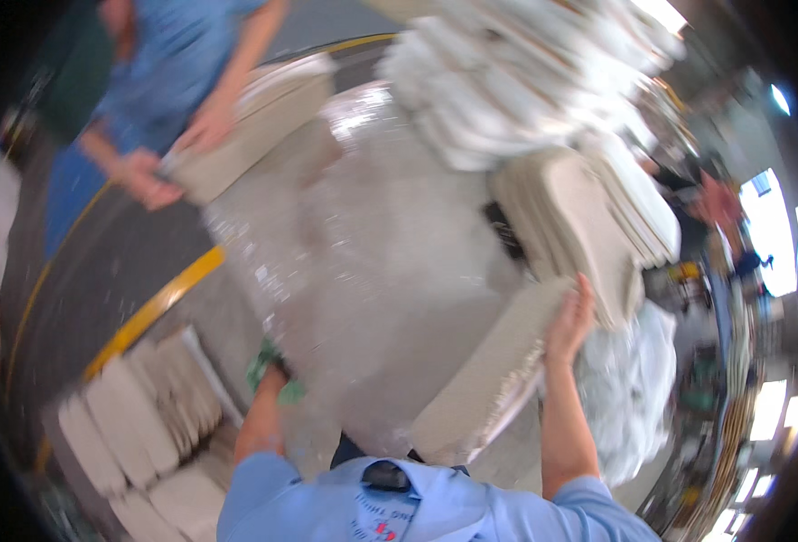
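Note:
A long beige padded block (494, 370), like a foam pad, lies along the near right side of a table (381, 244) covered in glossy clear plastic film. My right hand (572, 323) rests against the block's right side with its fingers stretched out. On the left, my left hand (275, 372) is at the near left edge of the film, dark and blurred. A green band or cloth (263, 366) sits around it. What the left fingers do is hidden by blur.
Across the table a co-worker's hands (177, 158) touch another beige block (259, 126). Stacked beige pads (566, 212) and a tall white pile (525, 77) stand at the far right. A plastic-wrapped bundle (629, 388) is beside my right arm. More pads (137, 415) fill the lower left.

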Tool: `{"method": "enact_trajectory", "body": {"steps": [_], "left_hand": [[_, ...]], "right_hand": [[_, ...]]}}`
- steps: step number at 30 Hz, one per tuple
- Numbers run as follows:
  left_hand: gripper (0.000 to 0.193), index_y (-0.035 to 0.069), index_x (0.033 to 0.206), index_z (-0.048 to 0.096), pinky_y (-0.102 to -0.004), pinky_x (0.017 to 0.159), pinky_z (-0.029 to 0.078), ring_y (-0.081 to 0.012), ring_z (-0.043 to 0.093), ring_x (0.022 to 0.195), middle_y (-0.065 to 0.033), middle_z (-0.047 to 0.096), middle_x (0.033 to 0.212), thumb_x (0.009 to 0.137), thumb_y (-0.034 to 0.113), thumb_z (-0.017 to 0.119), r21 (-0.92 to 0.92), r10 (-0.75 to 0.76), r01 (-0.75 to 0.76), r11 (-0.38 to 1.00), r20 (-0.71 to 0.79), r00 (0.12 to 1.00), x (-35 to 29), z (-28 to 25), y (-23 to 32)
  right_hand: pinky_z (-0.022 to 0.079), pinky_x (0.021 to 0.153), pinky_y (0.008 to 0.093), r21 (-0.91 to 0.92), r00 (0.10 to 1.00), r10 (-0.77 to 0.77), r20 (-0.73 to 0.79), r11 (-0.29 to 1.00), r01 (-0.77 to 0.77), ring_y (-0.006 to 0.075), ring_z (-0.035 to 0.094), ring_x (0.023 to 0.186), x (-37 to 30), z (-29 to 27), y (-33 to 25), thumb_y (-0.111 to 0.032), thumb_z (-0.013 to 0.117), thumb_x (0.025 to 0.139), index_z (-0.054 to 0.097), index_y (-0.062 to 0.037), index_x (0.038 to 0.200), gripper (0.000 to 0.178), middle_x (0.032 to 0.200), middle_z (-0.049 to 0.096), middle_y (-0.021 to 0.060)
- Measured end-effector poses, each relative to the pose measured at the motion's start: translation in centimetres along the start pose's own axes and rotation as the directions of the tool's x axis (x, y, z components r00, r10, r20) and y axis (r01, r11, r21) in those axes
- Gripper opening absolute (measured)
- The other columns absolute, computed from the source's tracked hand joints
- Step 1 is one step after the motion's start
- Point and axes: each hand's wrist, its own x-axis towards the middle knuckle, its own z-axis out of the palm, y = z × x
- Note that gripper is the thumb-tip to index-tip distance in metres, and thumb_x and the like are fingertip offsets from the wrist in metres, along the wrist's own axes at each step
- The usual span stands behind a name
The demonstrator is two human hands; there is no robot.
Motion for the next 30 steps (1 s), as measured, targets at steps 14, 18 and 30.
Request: {"method": "enact_trajectory", "body": {"steps": [14,18,30], "left_hand": [[0.062,0.003,0.156,0.048,-0.0418,0.11,0.048,-0.028,0.056,0.134,-0.0162,0.052,0.155,0.101,0.019,0.07,-0.334,0.61,-0.54,0.772,0.154,0.777,-11.0,0.2,19.5],[0.107,-0.003,0.169,0.004,-0.0428,0.126,0.03,-0.0344,0.037,0.155,-0.0262,0.021,0.173,0.096,0.027,0.077,-0.661,0.789,-0.434,0.612,0.55,0.273,-19.3,4.9,29.7],[0.104,-0.004,0.167,0.005,-0.0489,0.113,0.047,-0.0499,0.059,0.132,-0.0348,0.045,0.156,0.089,0.017,0.07,-0.11,0.748,-0.816,0.567,0.483,0.455,-27.1,3.5,28.2]], "right_hand": [[0.045,0.11,0.0385,0.713,0.821,0.559,-0.115,0.622,-0.324,0.0245,0.047,0.141,0.2,-2.6,-1.1,0.007,0.042,0.093,0.044,-0.0109,0.159,0.069,0.159,0.044,0.0115],[0.039,0.118,0.0469,0.606,0.753,0.615,0.234,0.514,-0.607,0.0298,0.043,0.148,2.5,-2.7,-0.3,-0.015,0.058,0.102,0.035,-0.0134,0.166,0.068,0.165,0.042,0.015],[0.047,0.107,0.0364,0.603,0.797,0.515,0.315,0.54,-0.587,0.0239,0.061,0.123,-3.0,0.0,0.0,-0.017,0.066,0.093,0.053,-0.0007,0.151,0.062,0.138,0.065,0.0143]]}}
